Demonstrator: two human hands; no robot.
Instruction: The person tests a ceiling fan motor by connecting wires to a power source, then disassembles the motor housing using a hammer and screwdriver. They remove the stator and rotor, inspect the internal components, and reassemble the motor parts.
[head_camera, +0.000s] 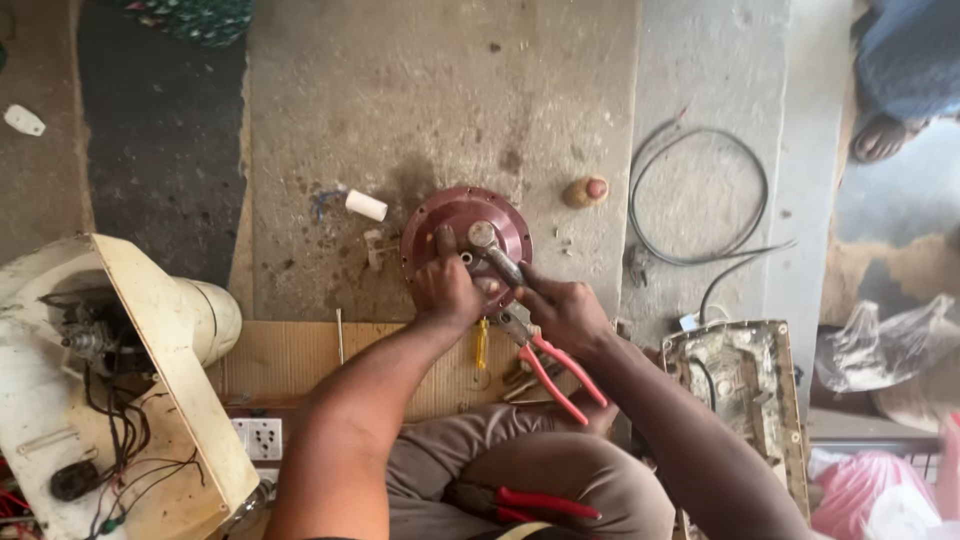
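- The left hand (447, 288) reaches forward from a bent forearm and lies palm-down on the near edge of a round dark-red metal cover (465, 240), with its fingers pressed together on the cover and the thumb pointing up toward the centre.
- The right hand (568, 312) comes in from the right, its fingers curled shut around a metal tool (498, 258) whose tip meets the cover's middle, just beside the left thumb.
- Red-handled pliers (545, 365) lie just under the right hand; whether the hand also grips them cannot be told.
- The cover's near rim is hidden behind both hands.
- A second pair of red-handled pliers (520, 503) rests on the person's lap, below both wrists, partly cut off.
- A black cable (700, 195) loops on the concrete beyond the right hand.
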